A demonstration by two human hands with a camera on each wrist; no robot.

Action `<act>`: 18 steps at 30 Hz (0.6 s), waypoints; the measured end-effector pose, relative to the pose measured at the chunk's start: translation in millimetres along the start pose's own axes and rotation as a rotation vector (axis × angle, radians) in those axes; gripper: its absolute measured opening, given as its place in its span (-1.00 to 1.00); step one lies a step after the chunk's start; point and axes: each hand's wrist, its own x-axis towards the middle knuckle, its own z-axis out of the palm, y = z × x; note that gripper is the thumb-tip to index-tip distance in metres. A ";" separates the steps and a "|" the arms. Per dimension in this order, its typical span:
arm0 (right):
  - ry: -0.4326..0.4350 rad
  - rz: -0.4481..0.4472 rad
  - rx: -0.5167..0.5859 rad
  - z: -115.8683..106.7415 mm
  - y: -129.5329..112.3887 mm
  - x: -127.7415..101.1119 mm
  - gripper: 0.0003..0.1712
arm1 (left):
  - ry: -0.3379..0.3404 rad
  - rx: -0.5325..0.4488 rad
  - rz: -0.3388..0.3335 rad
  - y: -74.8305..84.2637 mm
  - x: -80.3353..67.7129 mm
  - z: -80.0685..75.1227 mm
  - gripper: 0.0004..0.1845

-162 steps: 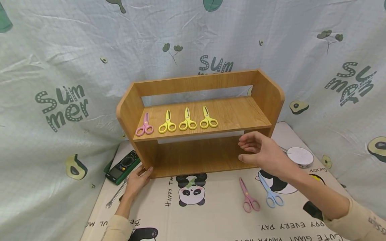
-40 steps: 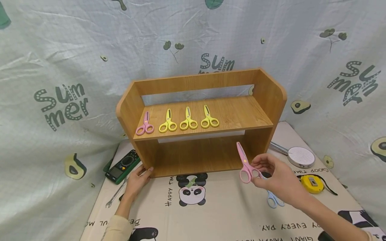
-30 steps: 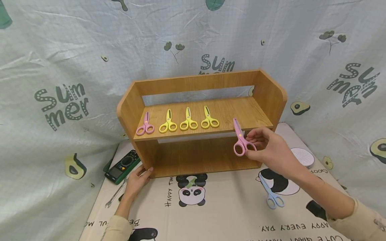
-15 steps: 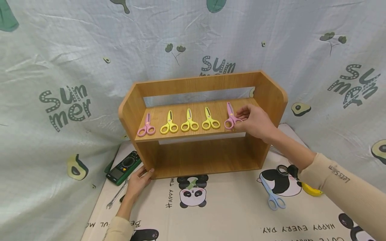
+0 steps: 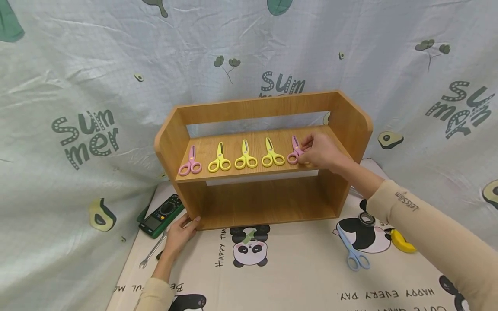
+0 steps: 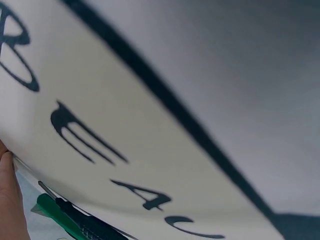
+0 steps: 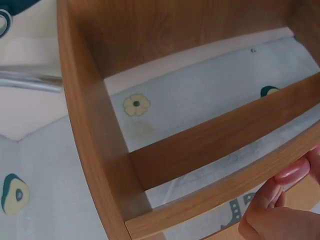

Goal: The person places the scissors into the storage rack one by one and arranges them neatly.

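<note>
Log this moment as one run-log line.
right hand: holds pink scissors on shelf | left hand: touches shelf base

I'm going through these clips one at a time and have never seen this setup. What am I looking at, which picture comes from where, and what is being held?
There is no machine here: a person works with two bare hands and wears three cameras. The wide picture comes from the head camera, looking down at a wooden shelf standing on a panda-print mat. The two close-ups come from the wrists: the left one shows mostly blurred mat lettering, the right one shows the shelf's frame from very near.

The right hand pinches the pink scissors at the end of a row on the upper board, beside three yellow scissors and another pink pair. The left hand rests against the shelf's lower left corner.

On the mat lie blue scissors, a green multimeter, a wrench and a yellow tape measure.
</note>
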 end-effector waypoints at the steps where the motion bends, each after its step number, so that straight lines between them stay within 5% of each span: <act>1: -0.007 -0.004 -0.011 -1.0 -0.1 1.3 -0.50 | 0.002 0.001 -0.001 -0.1 -0.3 0.3 -0.23; 7: -0.064 -0.055 -0.076 -8.5 -4.6 6.9 -0.56 | -0.002 0.004 0.002 -1.6 0.1 -0.4 -0.24; 16: -0.166 0.003 -0.130 -14.1 -15.2 17.1 -0.85 | 0.003 0.017 0.008 -2.3 1.3 -2.5 -0.25; 18: -0.179 0.016 -0.147 -13.3 -15.5 20.2 -0.78 | 0.001 0.015 0.004 -2.6 0.7 -2.1 -0.25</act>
